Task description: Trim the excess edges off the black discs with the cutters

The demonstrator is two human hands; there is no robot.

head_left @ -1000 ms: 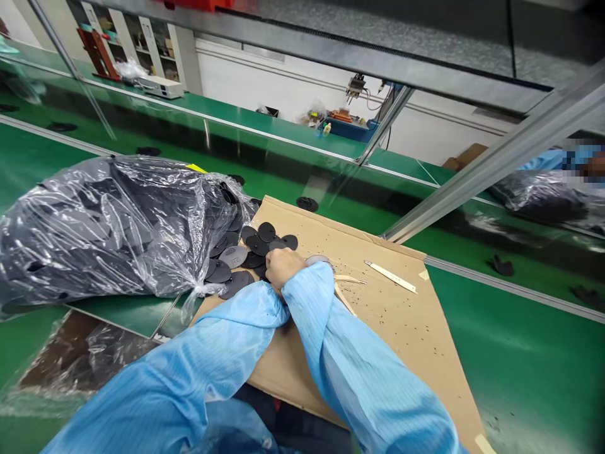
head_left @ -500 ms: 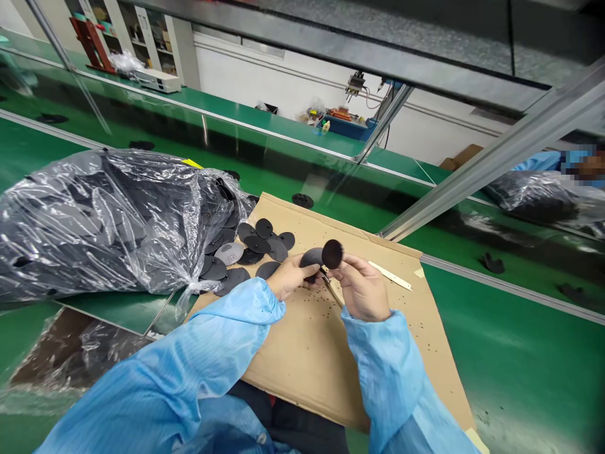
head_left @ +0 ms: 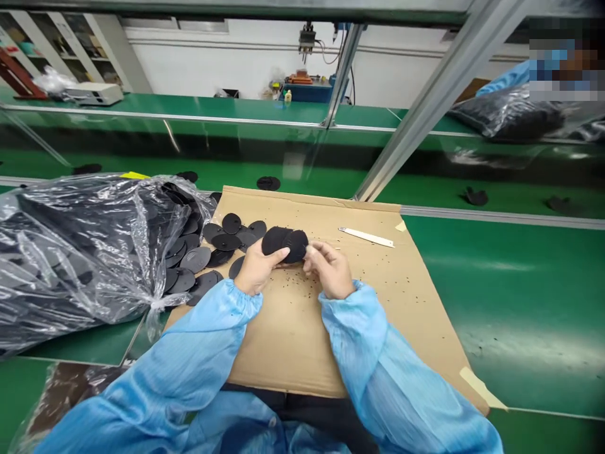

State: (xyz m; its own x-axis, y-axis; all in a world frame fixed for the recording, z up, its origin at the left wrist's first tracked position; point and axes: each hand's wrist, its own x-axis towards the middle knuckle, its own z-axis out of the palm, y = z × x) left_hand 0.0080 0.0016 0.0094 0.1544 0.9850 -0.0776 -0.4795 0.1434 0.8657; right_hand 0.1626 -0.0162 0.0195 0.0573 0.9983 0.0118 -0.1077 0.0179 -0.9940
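Two overlapping black discs (head_left: pixel 285 244) are held above the cardboard sheet (head_left: pixel 293 340). My left hand (head_left: pixel 258 268) grips them from the left, thumb on top. My right hand (head_left: pixel 329 268) pinches the right edge of the discs, its fingers curled. Left of my hands lies a pile of loose black discs (head_left: pixel 227 242), one of them greyer (head_left: pixel 195 259). A white, narrow knife-like tool (head_left: pixel 366 237) rests on the cardboard behind my right hand. Small dark specks are scattered on the cardboard.
A large clear plastic bag (head_left: pixel 89 258) full of black discs lies at the left. A metal post (head_left: pixel 406 120) slants up behind the cardboard. More black parts (head_left: pixel 268 183) lie on the green surface beyond. Another person's blue sleeve (head_left: pixel 505 79) shows at the upper right.
The view has shifted, tilting and turning to the right. The discs have turned and now lie flatter, side by side and overlapping. The small tool on the cardboard shows fully now.
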